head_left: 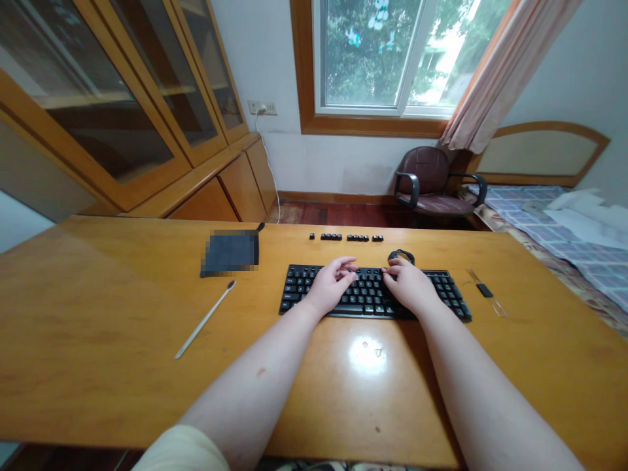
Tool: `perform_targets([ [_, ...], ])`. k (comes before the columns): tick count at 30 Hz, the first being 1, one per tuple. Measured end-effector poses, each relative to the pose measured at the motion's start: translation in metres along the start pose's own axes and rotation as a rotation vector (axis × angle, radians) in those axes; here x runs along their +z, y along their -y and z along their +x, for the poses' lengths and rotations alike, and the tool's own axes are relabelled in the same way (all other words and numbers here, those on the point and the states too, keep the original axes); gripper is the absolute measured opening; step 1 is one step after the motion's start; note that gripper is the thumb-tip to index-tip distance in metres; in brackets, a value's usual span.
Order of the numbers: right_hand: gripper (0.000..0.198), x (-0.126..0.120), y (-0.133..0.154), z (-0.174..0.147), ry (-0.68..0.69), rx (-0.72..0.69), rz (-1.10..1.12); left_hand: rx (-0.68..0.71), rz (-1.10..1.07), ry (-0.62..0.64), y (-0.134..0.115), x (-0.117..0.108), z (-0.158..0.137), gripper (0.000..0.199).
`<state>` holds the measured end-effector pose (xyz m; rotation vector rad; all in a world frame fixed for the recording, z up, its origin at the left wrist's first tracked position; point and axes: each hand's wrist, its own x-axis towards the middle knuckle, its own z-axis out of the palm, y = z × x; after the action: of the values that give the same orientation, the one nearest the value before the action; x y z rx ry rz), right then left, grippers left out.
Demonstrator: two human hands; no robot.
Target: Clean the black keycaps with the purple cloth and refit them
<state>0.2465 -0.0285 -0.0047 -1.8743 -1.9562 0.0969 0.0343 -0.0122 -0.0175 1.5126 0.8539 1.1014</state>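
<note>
A black keyboard (363, 309) lies across the desk in front of me, and green switch spots show along its top row where caps are off. My left hand (333, 282) rests over its left-middle part, fingers loosely curved and apart, holding nothing. On the keyboard's right-middle part, my right hand (409, 284) has thumb and forefinger drawn together at the top row; what lies between them is too small to make out. Behind the keyboard, several loose black keycaps (358, 238) stand lined up in groups. A coiled black cable (403, 254) sits just beyond my right hand.
To the left lie a dark drawstring pouch (231, 252), partly blurred, and a long white-handled brush (206, 320). A wire keycap puller (485, 290) with a black grip lies right of the keyboard. Past the wooden desk (122, 340) stand an armchair (432, 180) and a bed (579, 229).
</note>
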Motion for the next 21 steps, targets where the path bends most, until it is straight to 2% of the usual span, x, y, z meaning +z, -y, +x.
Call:
perform_targets([
  [5,0.03,-0.003,0.01,-0.005,-0.004,0.006,-0.071,-0.031,-0.051,-0.014,-0.001,0.001,0.001,0.034],
  [8,0.027,-0.008,0.012,-0.005,-0.115,0.04,-0.029,-0.038,-0.067,-0.013,0.0,0.001,0.001,0.033],
  [11,0.027,-0.013,0.008,0.01,-0.193,0.106,0.015,-0.044,-0.086,-0.016,0.0,0.0,0.001,0.032],
  [15,0.029,-0.007,-0.005,0.051,-0.141,0.168,-0.041,-0.053,-0.112,-0.022,0.0,0.0,0.002,0.032],
  [21,0.035,0.026,-0.027,0.098,0.025,0.138,-0.118,-0.054,-0.116,-0.021,0.001,0.0,0.003,0.032],
])
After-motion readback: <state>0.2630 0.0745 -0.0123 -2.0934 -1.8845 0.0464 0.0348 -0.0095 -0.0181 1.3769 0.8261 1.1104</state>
